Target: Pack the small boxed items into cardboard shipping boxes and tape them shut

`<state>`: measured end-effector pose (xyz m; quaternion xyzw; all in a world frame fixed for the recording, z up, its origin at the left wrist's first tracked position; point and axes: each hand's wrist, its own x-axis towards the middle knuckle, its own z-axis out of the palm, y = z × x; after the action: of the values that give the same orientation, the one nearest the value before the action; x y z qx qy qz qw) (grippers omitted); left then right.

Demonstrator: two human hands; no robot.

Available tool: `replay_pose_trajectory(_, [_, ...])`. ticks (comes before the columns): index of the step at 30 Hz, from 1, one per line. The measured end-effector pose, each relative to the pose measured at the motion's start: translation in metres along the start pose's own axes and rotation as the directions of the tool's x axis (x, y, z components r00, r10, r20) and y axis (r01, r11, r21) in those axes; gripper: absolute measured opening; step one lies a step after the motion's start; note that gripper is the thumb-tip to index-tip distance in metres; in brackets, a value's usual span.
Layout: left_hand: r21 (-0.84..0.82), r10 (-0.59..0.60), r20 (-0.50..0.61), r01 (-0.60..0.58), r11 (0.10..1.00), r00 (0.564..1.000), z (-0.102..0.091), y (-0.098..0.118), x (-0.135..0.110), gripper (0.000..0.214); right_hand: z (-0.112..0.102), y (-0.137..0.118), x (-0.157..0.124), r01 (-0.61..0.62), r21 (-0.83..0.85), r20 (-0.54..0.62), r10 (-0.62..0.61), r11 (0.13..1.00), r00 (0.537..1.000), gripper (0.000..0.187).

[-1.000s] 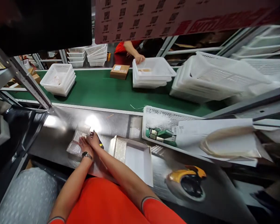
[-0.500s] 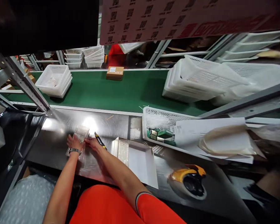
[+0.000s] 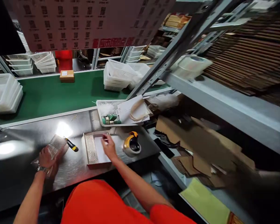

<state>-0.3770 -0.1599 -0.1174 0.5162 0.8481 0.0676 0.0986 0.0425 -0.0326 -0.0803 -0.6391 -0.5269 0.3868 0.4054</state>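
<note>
My left hand [image 3: 46,158] rests on the steel bench at the left, its fingers around the lower end of a clear bubble-wrap piece [image 3: 55,145]; whatever the wrap contains is hard to make out. Beside the wrap lies a yellow-and-black utility knife [image 3: 72,145]. Over a shallow open cardboard box [image 3: 99,162] hovers my right hand [image 3: 109,148], fingers loosely bent and apart, holding nothing visible. Inside the box, a strip of bubble wrap [image 3: 91,148] lines the left part. A yellow-and-black tape dispenser [image 3: 132,143] stands just right of my right hand.
Behind the bench runs a green conveyor [image 3: 84,87] carrying white baskets [image 3: 118,76] and a small brown carton [image 3: 67,76]. A white basket [image 3: 100,113] with green boxes and papers sits at the bench's back. A metal post [image 3: 158,73], a shelf and cardboard sheets [image 3: 200,140] occupy the right.
My right hand has left the bubble wrap and moved right, over the box. My left hand stays with the wrap. The view has swung right, bringing the shelf and cardboard in.
</note>
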Motion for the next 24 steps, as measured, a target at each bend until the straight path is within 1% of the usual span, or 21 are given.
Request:
replay_pose_trajectory(1, [-0.010, 0.071, 0.040, -0.071, 0.997, 0.997, 0.002, 0.002, -0.003, 0.080, -0.043, 0.015, 0.010, -0.057, -0.068, -0.127, 0.048, 0.996, 0.991, 0.044])
replay_pose_trajectory(2, [-0.025, 0.127, 0.076, -0.126, 0.992, 0.989, 0.003, 0.005, -0.007, 0.078, -0.080, 0.031, 0.017, -0.125, -0.131, -0.238, 0.091, 0.983, 0.967, 0.052])
replay_pose_trajectory(3, [-0.043, 0.166, 0.104, -0.163, 0.986, 0.981, 0.004, 0.010, -0.012, 0.076, -0.109, 0.048, 0.024, -0.180, -0.166, -0.297, 0.125, 0.970, 0.947, 0.060])
replay_pose_trajectory(4, [-0.056, 0.187, 0.123, -0.182, 0.982, 0.975, 0.004, 0.015, -0.019, 0.076, -0.129, 0.064, 0.029, -0.237, -0.231, -0.320, 0.157, 0.944, 0.935, 0.067])
replay_pose_trajectory(5, [-0.058, 0.186, 0.134, -0.180, 0.982, 0.973, 0.004, 0.019, -0.025, 0.076, -0.141, 0.080, 0.033, -0.283, -0.334, -0.302, 0.182, 0.899, 0.936, 0.073])
replay_pose_trajectory(6, [-0.048, 0.170, 0.139, -0.165, 0.985, 0.976, 0.004, 0.023, -0.032, 0.077, -0.147, 0.094, 0.036, -0.295, -0.436, -0.261, 0.194, 0.850, 0.945, 0.078])
replay_pose_trajectory(8, [-0.005, 0.123, 0.135, -0.124, 0.992, 0.983, 0.002, 0.027, -0.043, 0.080, -0.144, 0.116, 0.043, -0.260, -0.615, -0.166, 0.200, 0.744, 0.966, 0.083])
replay_pose_trajectory(10, [0.035, 0.096, 0.120, -0.101, 0.994, 0.988, 0.001, 0.027, -0.052, 0.081, -0.134, 0.128, 0.051, -0.217, -0.684, -0.103, 0.203, 0.696, 0.974, 0.083])
replay_pose_trajectory(11, [0.044, 0.089, 0.108, -0.094, 0.995, 0.990, 0.001, 0.027, -0.055, 0.080, -0.131, 0.131, 0.055, -0.224, -0.686, -0.096, 0.220, 0.692, 0.971, 0.081])
replay_pose_trajectory(13, [0.033, 0.065, 0.083, -0.068, 0.997, 0.994, 0.003, 0.027, -0.061, 0.079, -0.132, 0.130, 0.062, -0.294, -0.642, -0.125, 0.282, 0.708, 0.951, 0.080])
replay_pose_trajectory(14, [0.013, 0.049, 0.067, -0.050, 0.999, 0.997, 0.005, 0.027, -0.062, 0.080, -0.136, 0.128, 0.063, -0.326, -0.600, -0.146, 0.300, 0.731, 0.943, 0.079])
replay_pose_trajectory(16, [-0.052, 0.014, 0.032, -0.013, 0.999, 0.999, 0.010, 0.028, -0.065, 0.084, -0.151, 0.120, 0.059, -0.347, -0.471, -0.203, 0.282, 0.811, 0.937, 0.076])
replay_pose_trajectory(18, [-0.137, -0.014, -0.008, 0.013, 0.990, 1.000, 0.018, 0.028, -0.066, 0.086, -0.164, 0.104, 0.046, -0.301, -0.294, -0.266, 0.225, 0.907, 0.937, 0.070])
replay_pose_trajectory(19, [-0.181, -0.034, -0.025, 0.029, 0.983, 0.999, 0.023, 0.027, -0.066, 0.085, -0.166, 0.091, 0.037, -0.265, -0.197, -0.281, 0.205, 0.944, 0.938, 0.068])
replay_pose_trajectory(20, [-0.223, -0.054, -0.039, 0.044, 0.974, 0.998, 0.028, 0.026, -0.066, 0.084, -0.163, 0.076, 0.027, -0.236, -0.099, -0.272, 0.202, 0.967, 0.941, 0.067])
replay_pose_trajectory(21, [-0.262, -0.074, -0.051, 0.058, 0.963, 0.996, 0.033, 0.024, -0.067, 0.082, -0.154, 0.058, 0.016, -0.216, -0.002, -0.219, 0.210, 0.976, 0.953, 0.069])
replay_pose_trajectory(22, [-0.296, -0.089, -0.063, 0.067, 0.953, 0.994, 0.038, 0.023, -0.066, 0.081, -0.138, 0.037, 0.004, -0.206, 0.086, -0.128, 0.216, 0.975, 0.968, 0.071])
replay_pose_trajectory(23, [-0.325, -0.096, -0.077, 0.066, 0.943, 0.992, 0.043, 0.021, -0.066, 0.079, -0.115, 0.015, -0.008, -0.212, 0.166, 0.009, 0.213, 0.963, 0.977, 0.073])
replay_pose_trajectory(24, [-0.352, -0.090, -0.098, 0.050, 0.935, 0.991, 0.048, 0.019, -0.065, 0.078, -0.086, -0.009, -0.019, -0.229, 0.222, 0.160, 0.196, 0.948, 0.967, 0.073])
